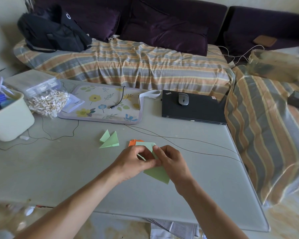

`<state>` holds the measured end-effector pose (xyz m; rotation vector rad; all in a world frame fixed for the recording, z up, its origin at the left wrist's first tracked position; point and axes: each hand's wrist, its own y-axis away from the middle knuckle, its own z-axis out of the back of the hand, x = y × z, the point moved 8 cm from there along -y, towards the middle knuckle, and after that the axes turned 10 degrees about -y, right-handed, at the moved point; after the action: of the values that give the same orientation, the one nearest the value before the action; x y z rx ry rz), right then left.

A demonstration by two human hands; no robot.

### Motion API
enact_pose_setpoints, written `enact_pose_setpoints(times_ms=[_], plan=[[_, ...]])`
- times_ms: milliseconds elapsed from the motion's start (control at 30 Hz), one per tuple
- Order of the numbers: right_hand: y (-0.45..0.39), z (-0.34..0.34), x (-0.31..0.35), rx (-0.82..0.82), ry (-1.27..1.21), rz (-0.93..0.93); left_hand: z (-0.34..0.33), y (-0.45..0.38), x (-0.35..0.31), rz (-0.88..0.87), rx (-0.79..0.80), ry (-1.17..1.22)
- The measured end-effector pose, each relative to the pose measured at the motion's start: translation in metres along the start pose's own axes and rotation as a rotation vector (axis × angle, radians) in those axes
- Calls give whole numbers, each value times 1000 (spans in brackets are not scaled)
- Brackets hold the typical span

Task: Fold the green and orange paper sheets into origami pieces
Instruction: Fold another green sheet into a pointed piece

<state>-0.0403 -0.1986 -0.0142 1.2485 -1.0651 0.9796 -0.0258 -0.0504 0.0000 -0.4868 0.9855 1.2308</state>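
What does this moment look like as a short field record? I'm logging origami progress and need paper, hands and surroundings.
in work: green sheet, partly folded, pinched by both hands
left hand: grips the sheet's left part
right hand: pinches a fold at the sheet's top
orange paper: on the table, just beyond the hands, partly hidden
finished pieces: two green triangular folds lying left of the orange paper
table: also holds a closed laptop with a mouse on top, and a floral mat
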Motion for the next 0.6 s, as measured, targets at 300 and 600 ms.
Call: enact_pose_setpoints(times_ms=[300, 600], plan=[[2, -3, 2, 2, -24, 13, -6, -1, 1, 32, 52, 64], [5, -9, 11, 49, 123, 121, 7, -4, 15, 168, -76, 201]])
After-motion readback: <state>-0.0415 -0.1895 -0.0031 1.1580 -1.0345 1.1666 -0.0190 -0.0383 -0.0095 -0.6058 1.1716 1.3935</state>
